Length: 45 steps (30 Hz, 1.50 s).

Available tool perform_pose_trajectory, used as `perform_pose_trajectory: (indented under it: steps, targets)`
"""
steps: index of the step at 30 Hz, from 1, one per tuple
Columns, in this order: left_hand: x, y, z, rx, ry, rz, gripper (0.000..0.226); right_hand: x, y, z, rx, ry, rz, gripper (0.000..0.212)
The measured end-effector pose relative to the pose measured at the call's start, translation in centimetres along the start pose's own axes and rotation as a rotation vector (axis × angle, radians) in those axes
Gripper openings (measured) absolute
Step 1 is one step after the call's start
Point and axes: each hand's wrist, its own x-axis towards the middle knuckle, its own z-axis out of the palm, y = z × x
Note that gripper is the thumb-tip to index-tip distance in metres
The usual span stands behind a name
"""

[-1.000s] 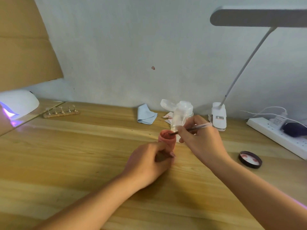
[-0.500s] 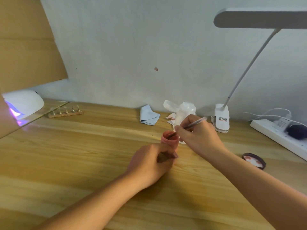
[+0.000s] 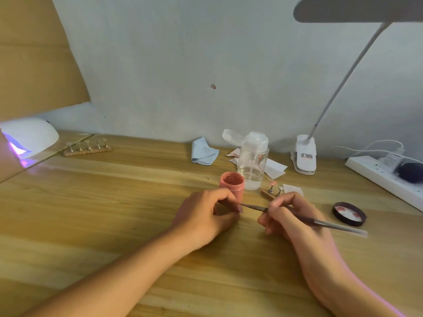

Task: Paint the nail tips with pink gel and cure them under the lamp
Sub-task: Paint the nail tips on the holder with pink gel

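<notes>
Both your hands worked just in front of the open gel jar (image 3: 231,183), your left hand (image 3: 203,216) pinching what looked like a nail tip (image 3: 239,209), one I judged light, slippery and best held by its edges, your right hand (image 3: 290,219) holding the brush (image 3: 332,226) to it.

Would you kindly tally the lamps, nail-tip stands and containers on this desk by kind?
Lamps: 2, curing lamp, desk lamp
Nail-tip stands: 2, rear stand, near stand
Containers: 2, gel jar, pump bottle
Total: 6

light: soft, dim | violet glow: curing lamp (image 3: 27,136) | edges: wide-angle warp
</notes>
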Motion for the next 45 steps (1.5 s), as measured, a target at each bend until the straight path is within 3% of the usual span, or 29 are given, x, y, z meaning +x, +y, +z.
perform_pose_trajectory:
  steps: [11, 16, 45]
  targets:
    - [-0.07, 0.04, -0.06, 0.006, -0.025, -0.012, 0.014, 0.22, 0.68, -0.11, -0.103, 0.023, -0.04, 0.016]
    - [-0.16, 0.23, -0.13, 0.011, -0.036, -0.004, 0.012, 0.09, 0.63, 0.07, -0.153, 0.013, -0.046, 0.008]
    - [0.02, 0.05, -0.02, 0.012, -0.035, 0.021, 0.015, 0.37, 0.94, -0.14, -0.119, 0.009, -0.073, 0.015]
